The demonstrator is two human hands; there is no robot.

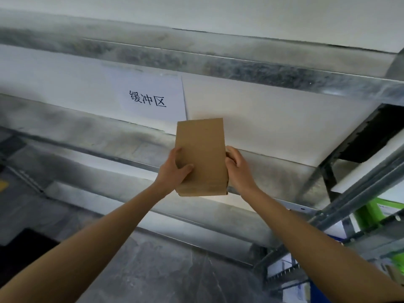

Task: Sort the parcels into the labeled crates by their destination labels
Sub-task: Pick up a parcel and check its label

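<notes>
A plain brown cardboard parcel (202, 154) is held out in front of me over a white shelf board (273, 123). My left hand (175, 169) grips its left edge, thumb lying across the top face. My right hand (237, 167) grips its right edge with curled fingers. No destination label shows on the parcel's visible face. A white paper sign (150, 99) with handwritten Chinese characters lies on the shelf just beyond the parcel.
The galvanized metal shelving frame (240, 68) runs across the view in tiers. At the right, shelf uprights (358, 193) stand before green boxes (376, 211) and blue items (317, 289). Grey floor (164, 270) lies below, with a dark object (24, 248) at the left.
</notes>
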